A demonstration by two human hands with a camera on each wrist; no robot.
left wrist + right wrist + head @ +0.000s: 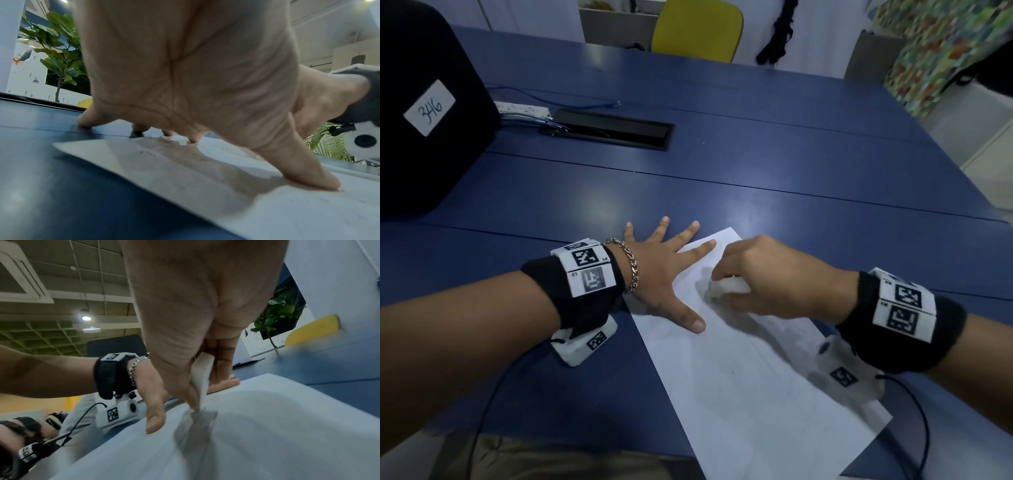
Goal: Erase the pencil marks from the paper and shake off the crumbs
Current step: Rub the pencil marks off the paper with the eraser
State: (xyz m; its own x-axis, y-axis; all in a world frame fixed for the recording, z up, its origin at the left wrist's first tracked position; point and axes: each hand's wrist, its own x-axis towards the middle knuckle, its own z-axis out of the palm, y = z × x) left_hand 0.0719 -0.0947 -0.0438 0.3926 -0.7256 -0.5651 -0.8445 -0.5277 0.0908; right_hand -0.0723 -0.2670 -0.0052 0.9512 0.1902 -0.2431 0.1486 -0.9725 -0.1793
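A white sheet of paper (750, 377) lies slanted on the blue table (756, 154), with faint pencil marks near its far end. My left hand (664, 270) lies flat with fingers spread, thumb (304, 172) and forefinger pressing the paper's left side while the other fingertips rest on the table. My right hand (763, 274) pinches a white eraser (726, 287) between thumb and fingers, its lower corner touching the paper. In the right wrist view the eraser (202, 374) stands on edge against the sheet (267, 426), just right of the left hand's thumb (154, 418).
A black case (421, 113) with a label reading 346 stands at the far left. A white power strip (522, 108) and a black cable hatch (613, 128) lie beyond the hands. A yellow chair (697, 29) stands behind the table.
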